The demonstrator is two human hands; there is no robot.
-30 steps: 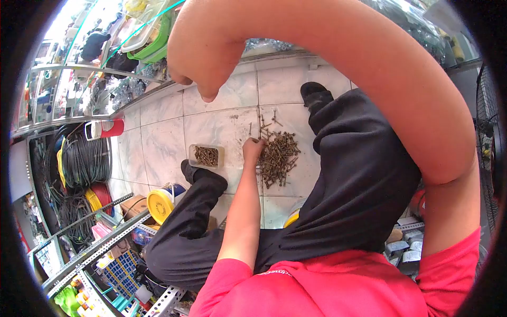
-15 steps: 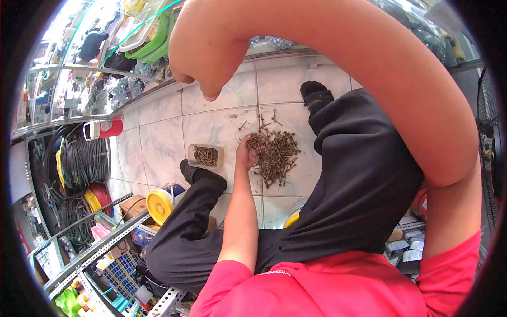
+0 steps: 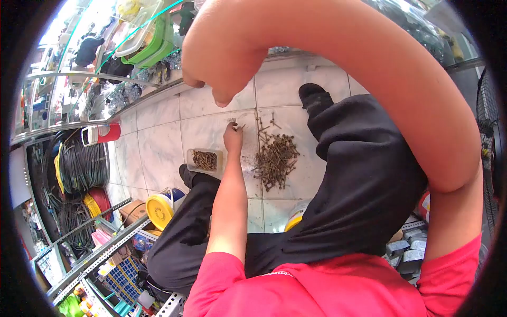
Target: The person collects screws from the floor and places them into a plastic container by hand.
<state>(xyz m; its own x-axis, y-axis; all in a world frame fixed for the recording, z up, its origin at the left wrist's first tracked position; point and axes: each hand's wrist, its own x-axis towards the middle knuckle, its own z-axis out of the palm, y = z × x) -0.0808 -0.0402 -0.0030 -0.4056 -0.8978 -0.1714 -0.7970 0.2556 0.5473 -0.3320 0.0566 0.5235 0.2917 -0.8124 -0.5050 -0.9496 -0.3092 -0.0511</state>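
My left hand (image 3: pixel 233 136) reaches down to the tiled floor, its fingertips pinched on a single rusty screw (image 3: pixel 241 126). To its right lies a loose pile of brown, rusty screws (image 3: pixel 277 158), with a few strays at the top edge. A small clear plastic tub (image 3: pixel 212 171) holding similar screws (image 3: pixel 203 158) stands left of my forearm. My right hand (image 3: pixel 224 63) is raised close to the camera, seen from its back, the fingers curled in. Whatever it may hold is hidden.
Glass shelving (image 3: pixel 63 100) with a green container (image 3: pixel 145 50) runs along the upper left. Cable coils (image 3: pixel 87 164), a red-and-white container (image 3: pixel 105 133) and a yellow-lidded bucket (image 3: pixel 159 211) stand at left. My legs (image 3: pixel 359 174) frame the floor.
My left hand has moved left from the pile's edge to the stray screw and pinched it. My raised right hand has shifted slightly right and down in view.
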